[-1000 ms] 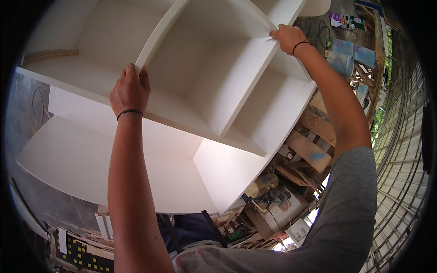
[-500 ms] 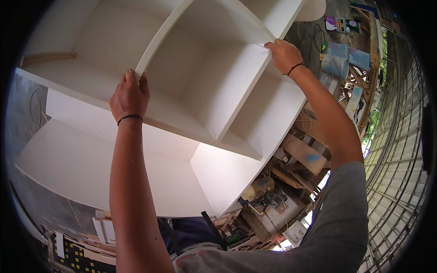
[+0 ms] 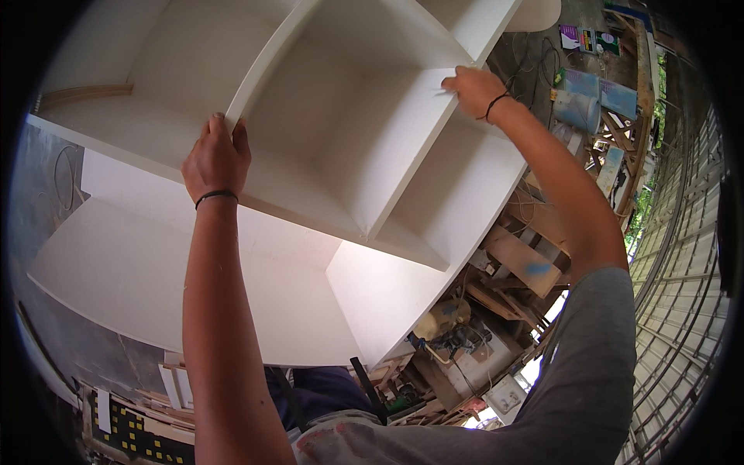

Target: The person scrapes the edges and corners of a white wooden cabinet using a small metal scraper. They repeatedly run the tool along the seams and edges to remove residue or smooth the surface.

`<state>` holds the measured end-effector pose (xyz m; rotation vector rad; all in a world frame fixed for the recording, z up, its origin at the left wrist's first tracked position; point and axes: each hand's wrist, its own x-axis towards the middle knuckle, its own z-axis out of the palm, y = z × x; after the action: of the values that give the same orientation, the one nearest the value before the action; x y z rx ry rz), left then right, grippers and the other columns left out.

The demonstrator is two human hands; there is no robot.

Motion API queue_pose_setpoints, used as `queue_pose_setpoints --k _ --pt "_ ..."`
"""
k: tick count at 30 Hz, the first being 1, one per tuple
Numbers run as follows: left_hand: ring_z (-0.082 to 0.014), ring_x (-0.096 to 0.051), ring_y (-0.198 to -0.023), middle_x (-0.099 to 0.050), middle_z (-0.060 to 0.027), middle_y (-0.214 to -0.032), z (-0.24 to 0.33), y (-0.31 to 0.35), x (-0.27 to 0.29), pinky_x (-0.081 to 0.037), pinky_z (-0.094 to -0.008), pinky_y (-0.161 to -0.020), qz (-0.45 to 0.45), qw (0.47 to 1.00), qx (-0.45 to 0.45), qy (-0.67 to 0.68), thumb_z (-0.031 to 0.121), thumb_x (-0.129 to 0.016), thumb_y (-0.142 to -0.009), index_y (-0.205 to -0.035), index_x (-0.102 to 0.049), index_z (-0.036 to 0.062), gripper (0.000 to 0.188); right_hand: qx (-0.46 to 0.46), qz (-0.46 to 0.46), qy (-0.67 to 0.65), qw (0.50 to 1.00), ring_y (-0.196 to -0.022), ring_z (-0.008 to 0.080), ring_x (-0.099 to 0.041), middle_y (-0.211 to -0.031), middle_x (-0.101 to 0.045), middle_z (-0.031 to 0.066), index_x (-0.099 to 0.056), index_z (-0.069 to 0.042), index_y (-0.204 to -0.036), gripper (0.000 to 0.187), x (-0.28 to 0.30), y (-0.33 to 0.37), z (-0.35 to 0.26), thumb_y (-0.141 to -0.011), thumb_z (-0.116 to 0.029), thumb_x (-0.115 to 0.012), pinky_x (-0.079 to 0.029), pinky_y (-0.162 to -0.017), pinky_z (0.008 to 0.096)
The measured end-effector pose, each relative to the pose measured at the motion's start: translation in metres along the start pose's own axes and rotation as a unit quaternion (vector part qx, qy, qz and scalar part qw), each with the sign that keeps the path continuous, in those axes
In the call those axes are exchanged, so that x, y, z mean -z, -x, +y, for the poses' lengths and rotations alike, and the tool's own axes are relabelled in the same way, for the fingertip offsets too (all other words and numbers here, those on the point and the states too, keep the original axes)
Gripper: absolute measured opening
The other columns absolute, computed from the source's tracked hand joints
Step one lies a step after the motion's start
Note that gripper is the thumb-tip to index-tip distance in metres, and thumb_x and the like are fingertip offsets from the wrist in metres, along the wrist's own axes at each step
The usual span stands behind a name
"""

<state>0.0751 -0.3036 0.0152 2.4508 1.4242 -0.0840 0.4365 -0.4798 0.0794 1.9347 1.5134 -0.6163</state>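
Observation:
A white shelving unit (image 3: 434,254) with several open compartments spreads before me. My left hand (image 3: 216,157) wraps round the front edge of its left upright divider (image 3: 260,70), thumb on the right face and fingers on the left. Further up and to the right, my right hand (image 3: 474,91) is at the front edge of the right divider (image 3: 415,159), close to where it meets a cross shelf (image 3: 407,35). Its fingers are pinched together with slightly blurred tips. Whether a small thing sits between them is hidden. Both wrists wear dark bands.
Below the compartments lies a broad white panel (image 3: 155,271). A tan-coloured machine with a rounded tank (image 3: 443,319) stands at the lower right, near wooden boards (image 3: 519,260). A blue-stained bucket (image 3: 577,111) and loose cables (image 3: 535,66) are on the floor at the upper right.
My right hand has slid a short way down the divider's edge, toward me. The left hand keeps its hold on the left divider. The whole view has shifted slightly.

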Motion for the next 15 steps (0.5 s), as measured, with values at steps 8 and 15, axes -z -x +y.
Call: queue_pose_setpoints --k 8,15 --pt "-0.0314 -0.065 -0.089 -0.067 -0.0084 -0.103 0.002 0.002 0.005 -0.053 -0.0427 -0.072 -0.040 0.999 0.017 0.032 0.040 -0.050 -0.094 -0.106 -0.057 0.0100 0.033 0.004 0.115 0.001 0.993 -0.093 0.0271 -0.060 -0.093 -0.059 0.0093 -0.068 -0.018 -0.102 0.031 -0.001 0.019 -0.009 -0.080 -0.004 -0.053 -0.048 -0.080 0.0405" --pt "-0.0256 -0.066 -0.089 -0.067 -0.0037 -0.102 0.000 0.002 0.006 -0.054 -0.0405 -0.069 -0.029 0.999 0.019 0.011 0.037 -0.052 -0.094 -0.105 -0.057 0.0123 0.028 0.069 0.147 0.152 0.975 -0.088 0.0246 -0.060 -0.092 -0.058 0.0081 -0.067 -0.019 -0.104 0.030 -0.007 -0.002 0.050 -0.080 -0.005 -0.056 -0.046 -0.075 0.0378"
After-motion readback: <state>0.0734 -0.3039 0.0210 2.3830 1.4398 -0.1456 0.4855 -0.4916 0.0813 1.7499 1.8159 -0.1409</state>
